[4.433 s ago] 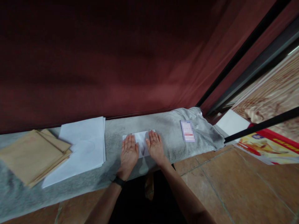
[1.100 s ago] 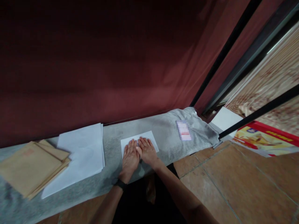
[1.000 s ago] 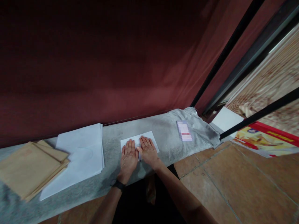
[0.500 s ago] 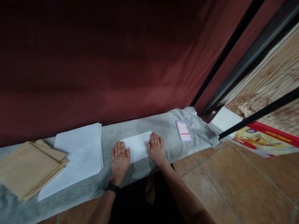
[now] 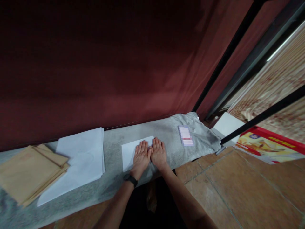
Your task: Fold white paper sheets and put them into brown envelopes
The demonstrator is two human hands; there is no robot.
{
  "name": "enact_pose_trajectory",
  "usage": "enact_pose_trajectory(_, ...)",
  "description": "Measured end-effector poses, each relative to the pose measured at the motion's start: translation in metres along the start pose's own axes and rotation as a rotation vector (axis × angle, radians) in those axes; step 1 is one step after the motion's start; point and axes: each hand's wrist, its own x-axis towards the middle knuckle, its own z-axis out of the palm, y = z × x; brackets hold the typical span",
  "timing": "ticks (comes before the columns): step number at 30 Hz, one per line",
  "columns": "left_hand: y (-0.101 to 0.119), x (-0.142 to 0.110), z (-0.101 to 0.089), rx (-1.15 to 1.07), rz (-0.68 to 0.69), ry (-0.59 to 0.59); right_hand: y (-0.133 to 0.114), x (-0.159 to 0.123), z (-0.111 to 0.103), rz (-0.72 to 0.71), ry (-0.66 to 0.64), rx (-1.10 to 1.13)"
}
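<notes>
A white sheet of paper, seemingly folded, lies flat on the grey cloth in front of me. My left hand rests palm down on the paper's right half, fingers stretched out. Beside it, my right hand lies flat over the paper's right edge, partly on the cloth. The two thumbs are close together, touching or nearly so. Part of the sheet is hidden beneath both hands. A black band circles my left wrist.
Larger white sheets lie to the left, partly under brown paper envelopes. A small blurred pinkish-white item sits on the cloth at right. Black metal bars and a red-and-yellow box stand farther right, above the tiled floor.
My left hand has slid right across the paper, from its left edge to beside my right hand. The right hand stays at the right edge.
</notes>
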Motion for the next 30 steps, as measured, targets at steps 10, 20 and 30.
enact_pose_trajectory(10,-0.050,-0.005,-0.009,0.145,-0.210,0.069,-0.001,0.000,0.004,0.021,0.026,0.012)
enact_pose_trajectory(20,-0.061,-0.027,-0.015,0.166,-0.243,0.124,-0.004,0.001,0.001,0.056,0.051,0.038)
enact_pose_trajectory(30,-0.060,-0.027,-0.017,0.127,-0.212,0.128,-0.059,0.015,0.016,-0.183,-0.038,0.093)
